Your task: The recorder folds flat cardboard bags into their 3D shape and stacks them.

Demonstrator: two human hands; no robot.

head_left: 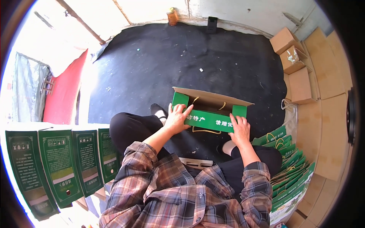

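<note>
A green cardboard gift box (207, 120) stands between my knees with its top open. Its far flap is raised, showing a plain brown inner face, and the green end flaps stand at either side. Yellow cord handles hang inside it and on the near side. My left hand (176, 118) grips the near left corner, fingers over the green flap. At the near right corner, my right hand (240, 130) holds the same flap, its fingers pointing away from me.
Several finished green boxes (61, 167) stand in a row at my left. Folded green cartons (291, 174) lean in a stack at my right. Brown cardboard boxes (302, 85) line the right wall. A black sheet (182, 64) covers the floor, with an orange-brown jar (172, 17) at its far edge.
</note>
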